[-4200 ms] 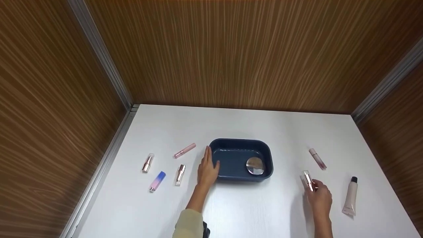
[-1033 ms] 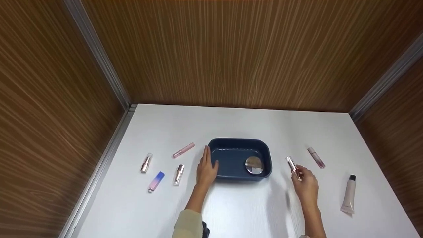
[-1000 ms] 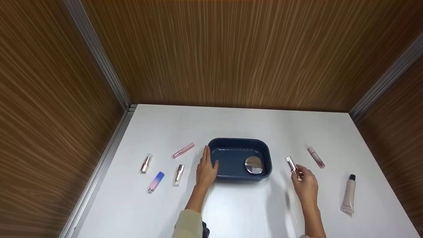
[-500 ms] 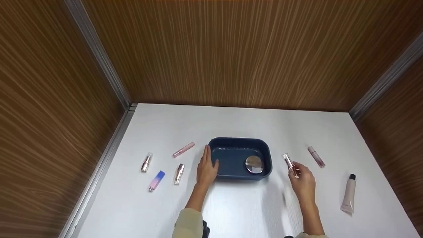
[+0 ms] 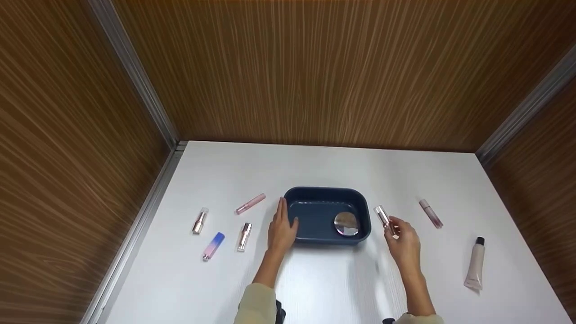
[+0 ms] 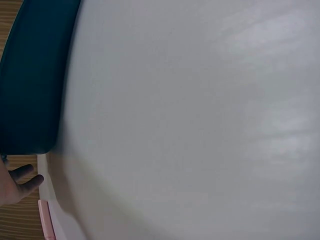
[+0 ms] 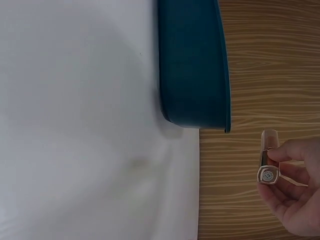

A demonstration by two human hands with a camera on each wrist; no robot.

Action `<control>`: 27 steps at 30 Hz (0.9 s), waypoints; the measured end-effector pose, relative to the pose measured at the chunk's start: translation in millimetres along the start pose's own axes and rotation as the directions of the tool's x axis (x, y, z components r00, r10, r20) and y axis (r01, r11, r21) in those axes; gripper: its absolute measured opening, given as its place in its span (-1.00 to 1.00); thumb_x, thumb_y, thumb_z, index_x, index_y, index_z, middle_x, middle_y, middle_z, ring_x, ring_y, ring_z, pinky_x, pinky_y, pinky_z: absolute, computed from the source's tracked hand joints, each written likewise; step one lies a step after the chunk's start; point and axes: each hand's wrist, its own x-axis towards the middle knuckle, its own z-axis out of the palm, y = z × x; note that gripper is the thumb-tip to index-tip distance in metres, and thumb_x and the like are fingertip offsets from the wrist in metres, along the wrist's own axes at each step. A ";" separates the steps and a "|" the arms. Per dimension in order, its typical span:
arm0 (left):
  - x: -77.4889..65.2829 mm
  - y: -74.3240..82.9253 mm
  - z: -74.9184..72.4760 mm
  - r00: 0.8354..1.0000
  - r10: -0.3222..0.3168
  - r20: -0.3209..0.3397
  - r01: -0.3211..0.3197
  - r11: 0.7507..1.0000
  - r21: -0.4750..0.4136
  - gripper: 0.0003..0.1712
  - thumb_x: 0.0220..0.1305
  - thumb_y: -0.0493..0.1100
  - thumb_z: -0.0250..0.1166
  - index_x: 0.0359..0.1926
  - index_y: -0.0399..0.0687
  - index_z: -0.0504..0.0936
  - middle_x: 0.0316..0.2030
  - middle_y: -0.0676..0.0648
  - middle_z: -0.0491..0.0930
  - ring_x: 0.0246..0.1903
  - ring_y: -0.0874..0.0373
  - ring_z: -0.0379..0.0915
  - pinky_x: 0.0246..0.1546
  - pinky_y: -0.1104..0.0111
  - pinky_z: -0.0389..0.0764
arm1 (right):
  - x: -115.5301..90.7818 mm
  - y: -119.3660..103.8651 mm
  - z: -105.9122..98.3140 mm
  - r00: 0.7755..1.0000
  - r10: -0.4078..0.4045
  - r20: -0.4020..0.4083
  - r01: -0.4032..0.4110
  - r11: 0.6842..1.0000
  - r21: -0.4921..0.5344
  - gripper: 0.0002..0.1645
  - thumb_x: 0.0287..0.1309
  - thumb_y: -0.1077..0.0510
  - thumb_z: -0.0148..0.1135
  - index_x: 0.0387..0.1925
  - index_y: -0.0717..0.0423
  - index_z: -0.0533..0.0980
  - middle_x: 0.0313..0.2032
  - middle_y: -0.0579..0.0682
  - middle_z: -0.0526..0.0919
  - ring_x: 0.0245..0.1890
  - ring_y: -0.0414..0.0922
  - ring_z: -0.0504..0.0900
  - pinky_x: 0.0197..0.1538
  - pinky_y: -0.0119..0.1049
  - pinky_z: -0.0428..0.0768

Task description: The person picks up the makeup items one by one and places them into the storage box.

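My right hand pinches a lipstick tube with a clear cap and rose-gold body, just off the right side of a dark blue bin. In the right wrist view the lipstick shows its square base, with thumb and fingers around it. My left hand rests against the bin's left wall with fingers straight. The left wrist view catches only part of this hand below the bin's end. Inside the bin, at its right, lies a round shiny compact.
Left of the bin lie a pink gloss tube, two lipsticks with clear caps, and a blue-to-pink lipstick. At the right are a lip gloss and a squeeze tube with a black cap. Wood-grain panels enclose the white table.
The right hand has carried the lipstick leftward and slightly away from the body, from near the squeeze tube to beside the bin. My left hand keeps its place on the bin.
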 end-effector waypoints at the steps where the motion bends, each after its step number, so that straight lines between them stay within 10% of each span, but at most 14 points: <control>1: -0.2 0.0 0.1 1.000 0.005 -0.003 -0.005 1.000 0.001 -0.23 0.21 -0.13 0.18 0.36 -0.30 0.08 0.34 -0.19 0.08 0.07 -0.10 0.32 -0.15 0.10 0.45 | 0.1 -0.9 0.8 1.000 -0.006 0.000 0.006 1.000 0.003 -0.67 -0.10 0.49 0.23 -0.17 0.45 0.52 -0.34 0.28 0.58 -0.37 0.17 0.57 -0.26 0.03 0.50; 27: -0.9 2.0 -1.9 1.000 0.000 -0.006 0.000 1.000 0.002 -0.23 0.21 -0.12 0.18 0.36 -0.29 0.09 0.34 -0.17 0.07 0.07 -0.09 0.32 -0.14 0.12 0.44 | 8.7 -18.0 18.1 0.998 -0.045 0.050 0.043 0.999 0.027 -0.65 -0.12 0.45 0.29 -0.17 0.40 0.54 -0.34 0.23 0.60 -0.35 0.11 0.57 -0.25 -0.04 0.52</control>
